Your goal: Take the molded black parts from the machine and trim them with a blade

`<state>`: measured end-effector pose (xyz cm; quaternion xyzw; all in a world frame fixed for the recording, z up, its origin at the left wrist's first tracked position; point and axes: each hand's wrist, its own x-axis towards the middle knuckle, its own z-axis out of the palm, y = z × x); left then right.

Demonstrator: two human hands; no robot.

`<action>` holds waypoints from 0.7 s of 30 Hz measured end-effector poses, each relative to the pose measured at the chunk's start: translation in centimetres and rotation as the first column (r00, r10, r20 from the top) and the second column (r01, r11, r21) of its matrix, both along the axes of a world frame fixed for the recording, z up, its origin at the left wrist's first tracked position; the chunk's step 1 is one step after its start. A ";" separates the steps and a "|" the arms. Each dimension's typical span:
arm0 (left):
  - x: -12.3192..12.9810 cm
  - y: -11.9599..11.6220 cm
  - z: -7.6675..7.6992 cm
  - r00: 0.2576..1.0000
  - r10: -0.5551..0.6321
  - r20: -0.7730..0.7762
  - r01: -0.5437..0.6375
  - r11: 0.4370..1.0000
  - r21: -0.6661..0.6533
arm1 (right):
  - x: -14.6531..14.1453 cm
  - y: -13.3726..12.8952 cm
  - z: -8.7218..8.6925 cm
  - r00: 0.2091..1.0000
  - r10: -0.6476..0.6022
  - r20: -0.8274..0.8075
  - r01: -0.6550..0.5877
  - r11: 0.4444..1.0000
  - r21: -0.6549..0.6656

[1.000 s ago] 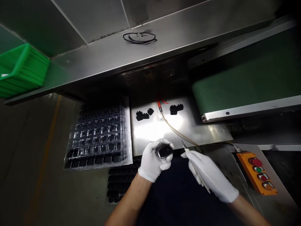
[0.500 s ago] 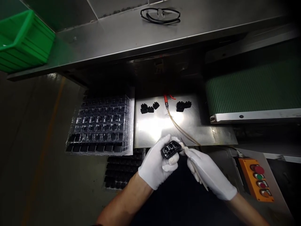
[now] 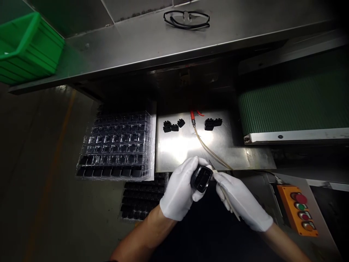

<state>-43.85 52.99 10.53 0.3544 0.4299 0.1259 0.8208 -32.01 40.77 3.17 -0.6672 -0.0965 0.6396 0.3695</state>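
Note:
My left hand (image 3: 181, 189), in a white glove, is closed around a black plastic part (image 3: 202, 179) whose hollow, shiny side faces up toward me. White-gloved too, my right hand (image 3: 237, 194) grips a thin, pale-handled tool with a dark pointed tip (image 3: 211, 163), like a craft knife. The tip rises just past the upper right edge of the part; I cannot tell whether it touches. Beyond the hands, small black parts lie on the metal table (image 3: 177, 145) in a left cluster (image 3: 171, 126) and a right cluster (image 3: 212, 123).
Clear trays (image 3: 114, 145) of black parts stand on the left, with another tray (image 3: 141, 200) lower down. A red air gun (image 3: 192, 116) with a hose lies mid-table. Right are a green conveyor belt (image 3: 294, 105) and an orange button box (image 3: 298, 209). Glasses (image 3: 187, 19) and a green bin (image 3: 32, 47) sit on the shelf.
My left hand has turned the black part, so its several round openings no longer show and a deeper hollow side faces me. My right hand has barely moved with the tool.

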 end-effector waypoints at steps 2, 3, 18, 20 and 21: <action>0.0 0.0 0.5 0.997 0.025 -0.069 -0.014 0.987 0.161 | 0.0 0.1 -0.2 1.000 -0.008 -0.019 0.008 1.000 0.002; 0.0 0.0 0.7 0.995 0.051 -0.089 -0.032 0.978 0.205 | -0.1 0.1 -0.2 0.999 -0.009 -0.034 0.009 1.000 0.003; -0.9 -0.4 0.3 0.987 0.027 -0.158 0.029 0.938 0.345 | 1.0 -0.9 5.5 0.607 -0.214 0.766 -0.580 0.540 0.610; -0.8 -0.4 0.4 0.986 0.010 -0.164 0.050 0.933 0.358 | 1.2 -0.4 5.6 0.602 -0.111 0.791 -0.667 0.474 0.574; -0.8 -0.4 0.4 0.987 0.003 -0.162 0.057 0.930 0.364 | 1.1 -0.1 5.6 0.586 -0.063 0.808 -0.702 0.457 0.546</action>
